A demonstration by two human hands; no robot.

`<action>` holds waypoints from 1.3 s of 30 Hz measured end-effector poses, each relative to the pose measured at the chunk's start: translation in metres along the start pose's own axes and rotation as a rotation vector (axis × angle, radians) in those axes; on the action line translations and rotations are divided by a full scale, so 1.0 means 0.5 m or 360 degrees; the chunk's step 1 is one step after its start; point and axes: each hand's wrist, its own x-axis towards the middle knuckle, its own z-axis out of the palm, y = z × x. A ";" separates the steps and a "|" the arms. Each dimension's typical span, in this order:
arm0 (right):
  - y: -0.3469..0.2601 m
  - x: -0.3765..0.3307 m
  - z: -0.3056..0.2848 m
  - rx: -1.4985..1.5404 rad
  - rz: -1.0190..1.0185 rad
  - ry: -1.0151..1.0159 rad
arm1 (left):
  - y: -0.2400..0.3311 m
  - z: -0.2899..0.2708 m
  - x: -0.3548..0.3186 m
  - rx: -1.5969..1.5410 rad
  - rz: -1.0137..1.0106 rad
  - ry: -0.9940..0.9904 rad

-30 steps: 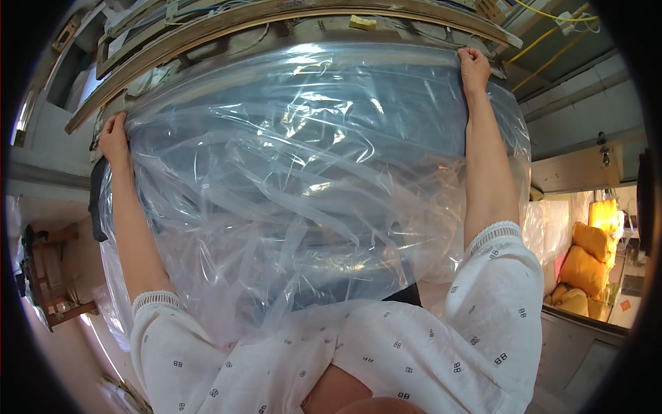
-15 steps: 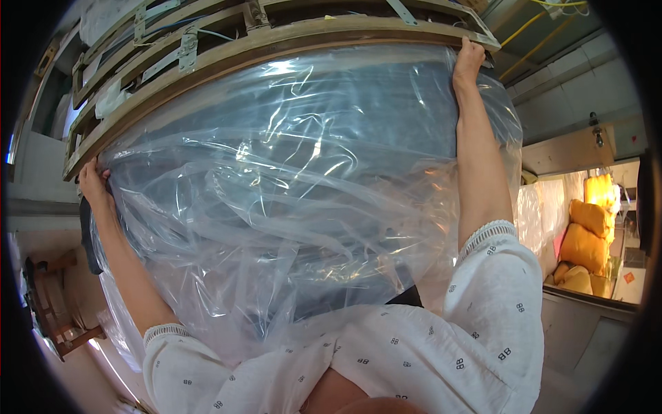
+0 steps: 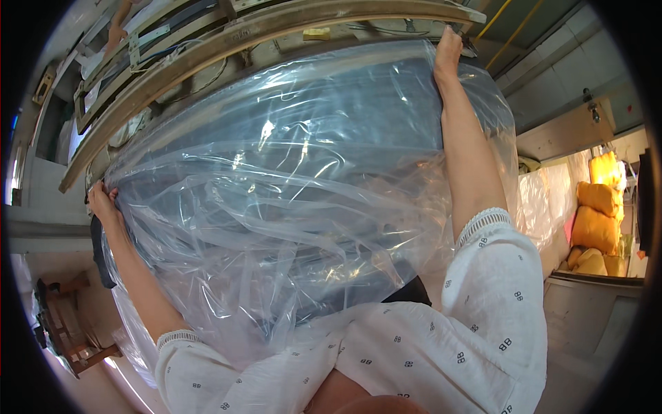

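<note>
A large clear plastic sheet (image 3: 276, 186), wrinkled and shiny, spreads in front of me over a dark flat surface. At its far left corner my left hand (image 3: 103, 201) is closed on the sheet's edge. My right hand (image 3: 449, 52) pinches the sheet at the far right corner, close under the end of a wooden beam (image 3: 276, 27). The beam is part of a slatted frame with metal plates and runs across the far side. Both my arms are stretched wide over the sheet. The fingertips of the right hand are partly hidden.
A small yellowish block (image 3: 316, 33) lies behind the sheet, near the beam. At the upper left shows what looks like another person's arm (image 3: 117, 31). A wooden stool-like rack (image 3: 69, 324) is at the left, yellow bundles (image 3: 598, 214) at the right.
A gap has opened between the wooden beam and the sheet's far edge, showing the surface beneath. Both hands stay at the sheet's corners. The arm at the upper left has come into view.
</note>
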 end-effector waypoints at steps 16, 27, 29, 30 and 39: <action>-0.119 0.032 -0.125 -0.0067 -0.0105 -0.1391 | -0.015 0.001 -0.006 0.0673 0.0468 -0.0117; -0.284 -0.018 -0.263 0.0260 -0.0806 -0.0028 | 0.073 -0.028 -0.142 0.0778 0.0586 -0.0233; -0.297 -0.071 -0.259 -0.0080 -0.1052 0.0569 | 0.062 -0.127 -0.135 0.0722 0.0652 -0.0581; -0.293 -0.109 -0.269 -0.0329 -0.1023 0.0830 | 0.099 -0.138 -0.163 0.0467 0.0244 -0.0460; -0.183 -0.301 -0.182 0.0103 -0.0153 -0.0872 | 0.227 -0.437 -0.395 0.0591 0.0056 0.0142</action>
